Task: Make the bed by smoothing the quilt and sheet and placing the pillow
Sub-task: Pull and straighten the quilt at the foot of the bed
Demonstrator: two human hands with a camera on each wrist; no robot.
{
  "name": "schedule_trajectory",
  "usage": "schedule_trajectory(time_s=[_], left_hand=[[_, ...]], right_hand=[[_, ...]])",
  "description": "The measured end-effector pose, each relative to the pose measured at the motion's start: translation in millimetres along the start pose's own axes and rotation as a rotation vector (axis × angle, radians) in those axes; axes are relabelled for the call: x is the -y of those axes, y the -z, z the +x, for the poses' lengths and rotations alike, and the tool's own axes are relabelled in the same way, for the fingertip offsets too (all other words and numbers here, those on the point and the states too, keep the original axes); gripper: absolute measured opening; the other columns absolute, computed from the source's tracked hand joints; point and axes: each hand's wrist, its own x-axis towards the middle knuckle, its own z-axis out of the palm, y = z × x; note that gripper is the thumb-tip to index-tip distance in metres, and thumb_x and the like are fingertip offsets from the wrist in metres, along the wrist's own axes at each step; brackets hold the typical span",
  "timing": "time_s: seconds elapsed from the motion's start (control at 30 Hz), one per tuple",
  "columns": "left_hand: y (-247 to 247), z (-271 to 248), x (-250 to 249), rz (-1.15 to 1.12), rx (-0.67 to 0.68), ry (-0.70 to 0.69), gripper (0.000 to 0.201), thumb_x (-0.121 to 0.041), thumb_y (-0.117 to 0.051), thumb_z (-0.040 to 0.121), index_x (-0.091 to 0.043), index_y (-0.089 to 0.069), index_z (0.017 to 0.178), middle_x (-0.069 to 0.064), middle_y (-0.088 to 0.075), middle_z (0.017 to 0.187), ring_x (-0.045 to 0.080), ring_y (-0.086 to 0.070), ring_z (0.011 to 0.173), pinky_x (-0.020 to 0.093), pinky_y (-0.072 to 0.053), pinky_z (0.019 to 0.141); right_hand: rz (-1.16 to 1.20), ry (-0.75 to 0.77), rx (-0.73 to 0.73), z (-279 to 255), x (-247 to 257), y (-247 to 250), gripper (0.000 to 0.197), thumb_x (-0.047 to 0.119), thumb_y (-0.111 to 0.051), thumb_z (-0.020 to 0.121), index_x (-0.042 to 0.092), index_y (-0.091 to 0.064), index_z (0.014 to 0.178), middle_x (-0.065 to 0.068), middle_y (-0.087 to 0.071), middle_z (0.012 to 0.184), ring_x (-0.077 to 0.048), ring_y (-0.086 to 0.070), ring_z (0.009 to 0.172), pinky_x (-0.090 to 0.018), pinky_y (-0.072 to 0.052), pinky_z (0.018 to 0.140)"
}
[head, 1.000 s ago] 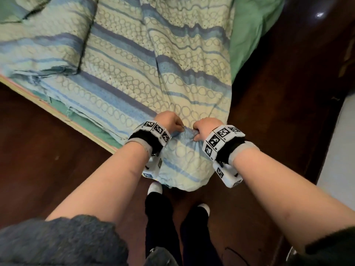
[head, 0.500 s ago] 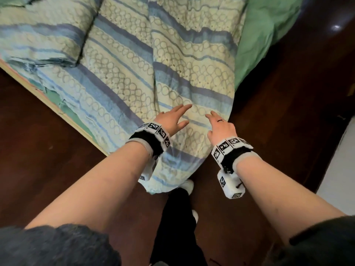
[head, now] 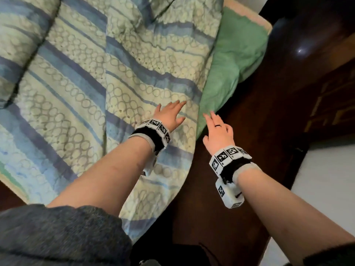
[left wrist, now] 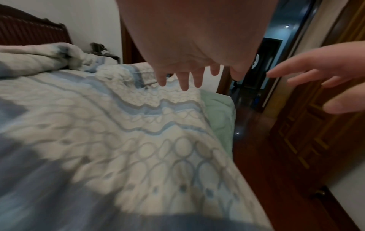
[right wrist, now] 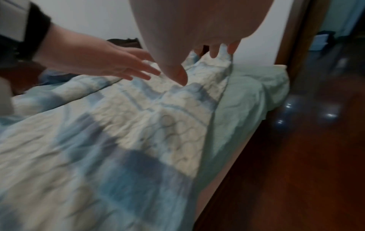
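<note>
The blue and cream striped quilt [head: 92, 89] with a ring pattern covers the bed, wrinkled, its corner hanging over the near edge. A green sheet [head: 228, 66] shows past the quilt's right edge. My left hand [head: 169, 116] reaches over the quilt near that edge with fingers straight and spread, holding nothing. My right hand [head: 217, 129] is stretched out beside it, fingertips at the green sheet's hanging edge, fingers straight. In the left wrist view my left hand [left wrist: 187, 75] hovers just above the quilt [left wrist: 118, 132]. A bunched quilt fold [left wrist: 39, 57] lies near the headboard. No pillow is plainly visible.
Dark wooden floor [head: 249, 150] runs along the bed's right side. A dark red wooden headboard [left wrist: 29, 29] stands at the far end. A wooden panelled door [left wrist: 316, 125] is to the right, with an open doorway [left wrist: 262, 70] beyond the bed.
Both hands let go of the quilt corner they were gripping, opened, and moved forward and right along the bed; the right hand now reaches the green sheet.
</note>
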Motion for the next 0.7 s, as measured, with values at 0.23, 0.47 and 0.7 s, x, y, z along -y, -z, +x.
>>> schedule_trajectory(time_s=[0.23, 0.47, 0.7], left_hand=[[-1, 105, -52, 0.027, 0.061, -0.035, 0.058, -0.034, -0.038, 0.098, -0.026, -0.014, 0.151, 0.0, -0.018, 0.159, 0.018, -0.02, 0.147, 0.05, -0.01, 0.118], [44, 227, -76, 0.128, 0.054, 0.143, 0.066, -0.028, -0.046, 0.095, -0.024, -0.011, 0.151, -0.001, -0.011, 0.161, 0.02, -0.014, 0.148, 0.048, -0.008, 0.119], [68, 323, -106, -0.115, -0.073, 0.317, 0.077, -0.026, -0.057, 0.087, -0.026, -0.014, 0.151, -0.001, -0.012, 0.16, 0.016, -0.017, 0.147, 0.047, -0.012, 0.119]], right_hand=[[-0.025, -0.075, 0.136, 72, -92, 3, 0.079, 0.014, -0.051, 0.088, 0.027, -0.006, 0.151, 0.003, 0.004, 0.161, -0.015, -0.006, 0.149, -0.035, -0.021, 0.113], [0.034, 0.088, 0.109, 202, -165, 50, 0.082, 0.011, -0.048, 0.087, 0.026, 0.001, 0.151, 0.007, 0.005, 0.161, -0.015, 0.001, 0.149, -0.035, -0.014, 0.117], [-0.139, 0.173, 0.126, 326, -233, 110, 0.083, 0.007, -0.048, 0.089, 0.024, 0.005, 0.151, 0.006, 0.007, 0.161, -0.016, 0.005, 0.149, -0.038, -0.009, 0.119]])
